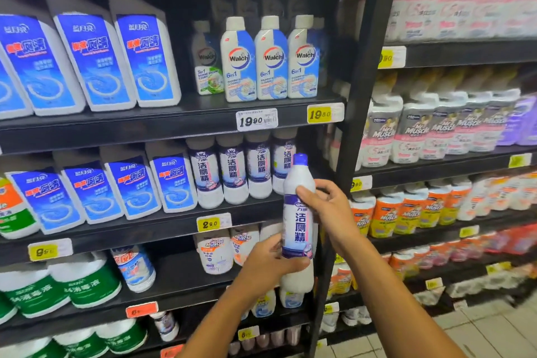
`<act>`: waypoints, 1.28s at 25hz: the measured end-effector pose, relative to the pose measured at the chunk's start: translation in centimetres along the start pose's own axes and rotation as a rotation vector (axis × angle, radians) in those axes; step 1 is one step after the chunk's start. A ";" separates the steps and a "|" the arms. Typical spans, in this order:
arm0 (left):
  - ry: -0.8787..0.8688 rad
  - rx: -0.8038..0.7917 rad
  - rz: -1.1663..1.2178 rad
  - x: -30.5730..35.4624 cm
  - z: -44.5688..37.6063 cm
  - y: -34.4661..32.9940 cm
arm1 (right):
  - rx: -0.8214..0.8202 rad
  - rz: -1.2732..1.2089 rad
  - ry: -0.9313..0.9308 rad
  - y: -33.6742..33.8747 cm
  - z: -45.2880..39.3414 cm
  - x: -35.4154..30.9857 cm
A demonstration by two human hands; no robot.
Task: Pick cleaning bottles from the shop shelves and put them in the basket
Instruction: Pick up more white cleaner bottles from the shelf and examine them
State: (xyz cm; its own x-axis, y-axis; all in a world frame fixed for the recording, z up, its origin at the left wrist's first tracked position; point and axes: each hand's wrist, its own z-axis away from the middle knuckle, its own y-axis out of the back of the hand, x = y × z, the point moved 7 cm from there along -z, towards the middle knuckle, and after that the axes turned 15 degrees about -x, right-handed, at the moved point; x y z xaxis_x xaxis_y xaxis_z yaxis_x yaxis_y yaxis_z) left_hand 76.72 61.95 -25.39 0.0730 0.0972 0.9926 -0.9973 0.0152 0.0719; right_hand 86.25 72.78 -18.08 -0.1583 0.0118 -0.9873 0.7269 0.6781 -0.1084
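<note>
I hold a tall white cleaning bottle [299, 221] with a purple cap and a purple-and-white label upright in front of the shelves. My left hand [267, 264] grips its lower body from the left, thumb across the front. My right hand [328, 209] holds its upper body from the right, fingers curled round the neck area. Matching bottles [232, 174] stand in a row on the shelf just behind it. No basket is in view.
Black shelving is packed with blue-labelled toilet cleaners [87, 61], Walch bottles [270, 58] and green-labelled jugs [84, 285]. A black upright post [348, 154] splits the bays; Mr Muscle packs [421, 128] fill the right bay. Tiled floor [479, 334] shows at lower right.
</note>
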 end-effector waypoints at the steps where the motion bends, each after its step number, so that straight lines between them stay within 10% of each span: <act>1: 0.001 0.019 -0.009 0.5 -1.4 -0.4 | 0.020 -0.006 0.012 1.2 -1.0 0.1; 17: -0.088 0.283 -0.130 5.8 -13.7 1.6 | -0.033 0.325 0.031 5.2 -11.3 -1.6; 23: -0.064 0.449 -0.505 6.7 -14.0 2.4 | 0.101 0.171 0.102 5.3 -12.0 -1.5; 32: -0.171 0.278 -0.287 5.9 -14.6 2.0 | 0.083 0.284 0.187 5.5 -13.0 -1.3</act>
State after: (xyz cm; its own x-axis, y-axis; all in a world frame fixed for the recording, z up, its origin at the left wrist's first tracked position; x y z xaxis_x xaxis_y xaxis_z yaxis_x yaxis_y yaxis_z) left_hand 75.25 77.09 -20.83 0.3686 -0.0380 0.9288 -0.9026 -0.2535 0.3478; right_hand 81.76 86.09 -15.83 -0.0562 0.3313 -0.9419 0.8104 0.5661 0.1507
